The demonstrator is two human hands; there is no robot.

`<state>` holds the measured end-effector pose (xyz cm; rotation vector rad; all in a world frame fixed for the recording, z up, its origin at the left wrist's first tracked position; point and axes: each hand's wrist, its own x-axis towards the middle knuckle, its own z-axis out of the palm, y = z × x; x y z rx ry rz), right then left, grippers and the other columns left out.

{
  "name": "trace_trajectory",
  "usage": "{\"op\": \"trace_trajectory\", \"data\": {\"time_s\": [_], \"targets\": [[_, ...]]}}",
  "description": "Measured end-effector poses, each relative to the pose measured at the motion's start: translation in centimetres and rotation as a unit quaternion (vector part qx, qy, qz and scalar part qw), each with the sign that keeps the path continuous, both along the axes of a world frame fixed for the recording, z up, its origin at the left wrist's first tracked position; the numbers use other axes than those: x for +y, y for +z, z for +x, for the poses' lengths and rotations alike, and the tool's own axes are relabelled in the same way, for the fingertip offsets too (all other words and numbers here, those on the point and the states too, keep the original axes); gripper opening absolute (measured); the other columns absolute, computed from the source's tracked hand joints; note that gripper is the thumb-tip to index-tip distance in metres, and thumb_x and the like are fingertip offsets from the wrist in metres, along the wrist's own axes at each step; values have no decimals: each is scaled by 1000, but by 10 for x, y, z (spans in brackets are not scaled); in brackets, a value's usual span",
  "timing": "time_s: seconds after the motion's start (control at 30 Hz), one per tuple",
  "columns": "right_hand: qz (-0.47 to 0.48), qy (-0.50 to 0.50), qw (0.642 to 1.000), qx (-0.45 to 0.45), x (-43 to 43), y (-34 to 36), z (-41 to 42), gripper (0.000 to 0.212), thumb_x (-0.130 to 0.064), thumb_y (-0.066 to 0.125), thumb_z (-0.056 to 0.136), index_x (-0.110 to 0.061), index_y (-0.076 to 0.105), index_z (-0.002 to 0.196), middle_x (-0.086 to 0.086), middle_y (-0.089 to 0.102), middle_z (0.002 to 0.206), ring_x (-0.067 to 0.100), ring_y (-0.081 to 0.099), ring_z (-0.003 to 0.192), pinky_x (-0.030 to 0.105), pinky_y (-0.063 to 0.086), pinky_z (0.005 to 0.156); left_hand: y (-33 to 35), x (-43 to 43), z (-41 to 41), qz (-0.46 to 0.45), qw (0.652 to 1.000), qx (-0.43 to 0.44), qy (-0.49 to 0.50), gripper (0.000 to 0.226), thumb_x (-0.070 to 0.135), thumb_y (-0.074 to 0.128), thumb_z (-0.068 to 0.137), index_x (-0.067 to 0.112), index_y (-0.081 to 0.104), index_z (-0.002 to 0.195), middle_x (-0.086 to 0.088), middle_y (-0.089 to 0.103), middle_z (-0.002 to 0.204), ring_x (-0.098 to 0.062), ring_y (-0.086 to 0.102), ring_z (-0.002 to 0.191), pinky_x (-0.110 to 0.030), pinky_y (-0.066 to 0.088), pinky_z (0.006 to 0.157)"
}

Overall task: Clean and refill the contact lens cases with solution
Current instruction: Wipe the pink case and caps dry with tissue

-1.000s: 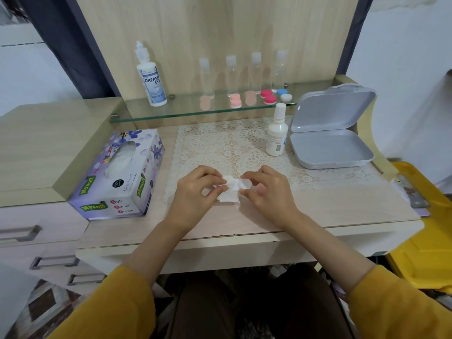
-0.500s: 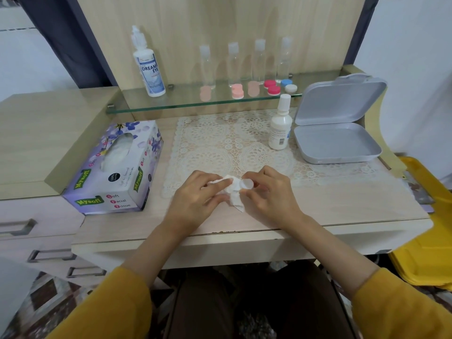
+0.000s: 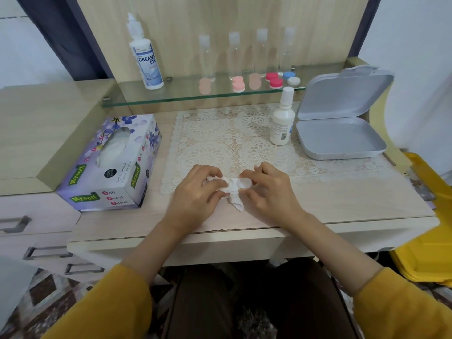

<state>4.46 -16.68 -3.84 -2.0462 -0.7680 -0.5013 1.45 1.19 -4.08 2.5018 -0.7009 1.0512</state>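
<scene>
Over the front of the desk, my left hand (image 3: 198, 192) pinches a crumpled white tissue (image 3: 233, 194) and presses it against a small white lens case piece (image 3: 245, 184). My right hand (image 3: 267, 189) pinches that piece between thumb and fingers. A small white solution bottle (image 3: 281, 121) stands upright on the lace mat (image 3: 220, 140). On the glass shelf (image 3: 186, 96) stand a large solution bottle (image 3: 146, 57), pink lens cases (image 3: 238, 84), red caps (image 3: 274, 80) and a blue and a white cap (image 3: 291, 78).
A tissue box (image 3: 110, 162) lies at the left of the desk. An open grey case (image 3: 340, 133) sits at the right. Several clear small bottles (image 3: 234, 55) line the shelf back. A yellow bin (image 3: 430, 231) is beside the desk at the right.
Both hands have kept working the tissue against the white piece, shifting slightly; a tail of the tissue now hangs lower between the hands. The camera view has tilted a little.
</scene>
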Motion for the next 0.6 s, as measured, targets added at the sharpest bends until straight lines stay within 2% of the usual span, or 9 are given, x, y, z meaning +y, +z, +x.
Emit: {"op": "trace_trajectory", "data": {"time_s": [0.1, 0.27, 0.4, 0.5, 0.6], "targets": [[9, 6, 1000, 4, -1, 2, -1, 29, -21, 55, 70, -4, 70, 88, 2, 43, 67, 19, 46, 53, 26, 41, 56, 1, 2, -1, 22, 1000, -18, 11, 12, 18, 61, 82, 12, 68, 91, -2, 55, 101, -18, 50, 86, -18, 39, 69], [0, 3, 1000, 4, 0, -1, 0, 27, -19, 56, 70, -5, 70, 87, -2, 39, 68, 12, 40, 54, 31, 48, 57, 4, 2, -1, 41, 999, 5, 9, 11, 12, 63, 79, 10, 72, 85, -7, 63, 95, -17, 46, 85, -14, 34, 70], [-8, 1, 1000, 9, 0, -1, 1, 23, -6, 65, 65, -5, 70, 86, -1, 39, 68, 13, 41, 54, 26, 44, 54, 3, 1, 0, 28, 1000, -3, 12, 11, 15, 60, 80, 9, 69, 77, 1, 53, 97, -17, 46, 81, -15, 32, 69], [6, 0, 1000, 23, 0, 1, 1, 24, -19, 60, 69, -6, 71, 87, -1, 41, 67, 9, 40, 56, 12, 36, 57, 3, 0, 0, 34, 999, -8, 21, 14, 17, 59, 81, 7, 70, 84, 3, 46, 95, -15, 43, 76, -17, 32, 67], [10, 0, 999, 33, -1, 2, 0, 32, -25, 54, 69, -6, 71, 88, -1, 42, 68, 11, 41, 56, 11, 36, 58, 2, 1, 1, 44, 999, -5, 18, 17, 18, 59, 81, 10, 71, 89, 4, 43, 91, -14, 39, 72, -15, 27, 66]]}}
